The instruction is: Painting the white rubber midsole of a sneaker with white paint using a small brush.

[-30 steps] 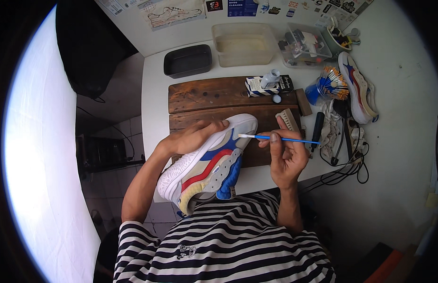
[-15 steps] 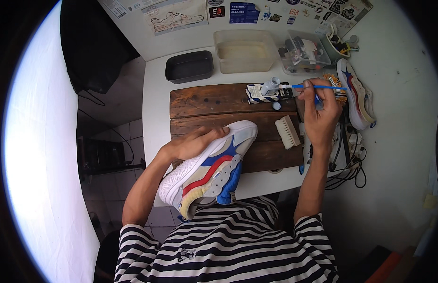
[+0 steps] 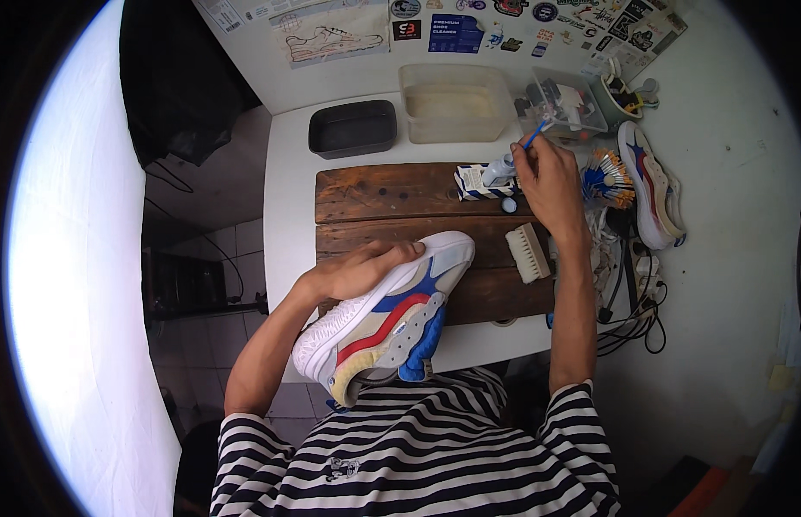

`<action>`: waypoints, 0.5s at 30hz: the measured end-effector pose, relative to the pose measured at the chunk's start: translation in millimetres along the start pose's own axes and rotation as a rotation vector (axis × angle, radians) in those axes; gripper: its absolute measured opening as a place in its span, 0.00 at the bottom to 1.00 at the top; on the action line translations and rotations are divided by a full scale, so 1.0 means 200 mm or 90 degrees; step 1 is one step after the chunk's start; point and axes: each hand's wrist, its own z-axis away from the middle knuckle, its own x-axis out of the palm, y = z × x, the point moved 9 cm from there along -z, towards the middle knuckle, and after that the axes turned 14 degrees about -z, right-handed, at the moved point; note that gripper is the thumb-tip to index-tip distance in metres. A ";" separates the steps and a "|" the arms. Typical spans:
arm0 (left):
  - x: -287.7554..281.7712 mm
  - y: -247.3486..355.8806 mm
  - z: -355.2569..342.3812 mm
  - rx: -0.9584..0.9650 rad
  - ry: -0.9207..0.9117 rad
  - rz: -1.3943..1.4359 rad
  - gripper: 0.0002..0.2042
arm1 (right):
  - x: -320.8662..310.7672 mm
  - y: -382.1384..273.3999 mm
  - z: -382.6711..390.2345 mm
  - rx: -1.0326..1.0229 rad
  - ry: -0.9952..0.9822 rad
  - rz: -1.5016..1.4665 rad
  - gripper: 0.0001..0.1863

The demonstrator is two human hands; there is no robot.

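Wrapped over the white sole, my left hand (image 3: 361, 269) holds a sneaker (image 3: 392, 323) tilted on its side, its toe pointing away. The shoe has cream, blue and red panels and a blue tongue. My right hand (image 3: 551, 185) pinches a thin blue-handled paintbrush (image 3: 536, 133) above the far right of the wooden board. Its lower end is hidden by the fingers, at the mouth of a small pale grey-blue bottle (image 3: 498, 171). That bottle leans on a striped box (image 3: 472, 183), with a round cap (image 3: 509, 205) lying just in front.
A pale-bristled scrub brush (image 3: 527, 253) lies on the wooden board (image 3: 374, 194). Behind stand a black tray (image 3: 353, 129), a clear basin (image 3: 456, 103) and a box of supplies (image 3: 568, 103). To the right are a bundle of orange-tipped sticks (image 3: 609, 181), another sneaker (image 3: 650, 185) and cables (image 3: 646, 319).
My right hand has moved left and turned, bringing the paintbrush from level to steeply upright at the bottle. My left hand keeps the sneaker nearly still. The view has shifted slightly.
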 end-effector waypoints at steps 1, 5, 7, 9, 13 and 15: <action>0.01 -0.03 -0.04 0.034 0.031 -0.027 0.30 | -0.02 0.01 0.00 0.029 0.017 -0.017 0.08; 0.03 -0.07 -0.12 0.152 0.081 -0.034 0.29 | -0.09 -0.02 -0.01 0.082 0.048 -0.029 0.08; 0.03 -0.06 -0.10 0.116 0.073 -0.033 0.29 | -0.12 -0.03 -0.02 0.083 0.061 -0.026 0.08; 0.03 -0.07 -0.09 0.077 0.068 -0.031 0.28 | -0.15 -0.05 -0.02 0.082 0.074 -0.026 0.08; 0.02 -0.07 -0.09 0.076 0.076 -0.045 0.30 | -0.18 -0.10 -0.01 0.034 0.100 -0.071 0.07; 0.01 -0.04 -0.06 0.071 0.070 -0.043 0.30 | -0.19 -0.11 0.01 0.018 0.105 -0.067 0.06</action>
